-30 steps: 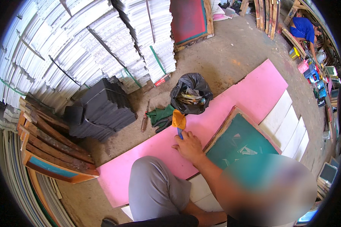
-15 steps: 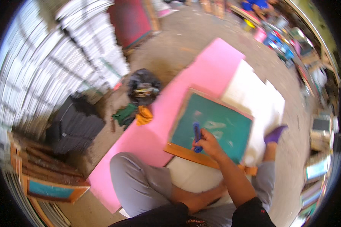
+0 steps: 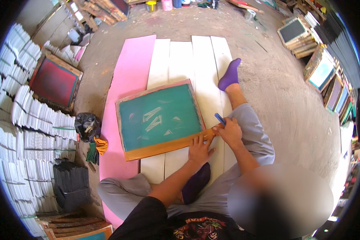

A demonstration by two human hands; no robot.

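Note:
A silk-screen frame with a green mesh and pale angular shapes lies tilted across the boards before me. Brown tape runs along its near edge and continues past the near right corner. My left hand rests on the tape near that corner, fingers stretched out and pressing down. Just to its right, my right hand is closed around a blue box cutter, which points up and to the left. The right fingertips also touch the tape's far end; whether they pinch it is hard to tell.
Pink board and white boards lie under the frame. My purple-socked foot stretches out on the right. A black bag and an orange cloth sit left, beside stacked white sheets. More frames lean at right.
My view has turned and levelled. The right hand with the box cutter has moved from above the mesh to the near right corner. My left hand has come into view on the tape.

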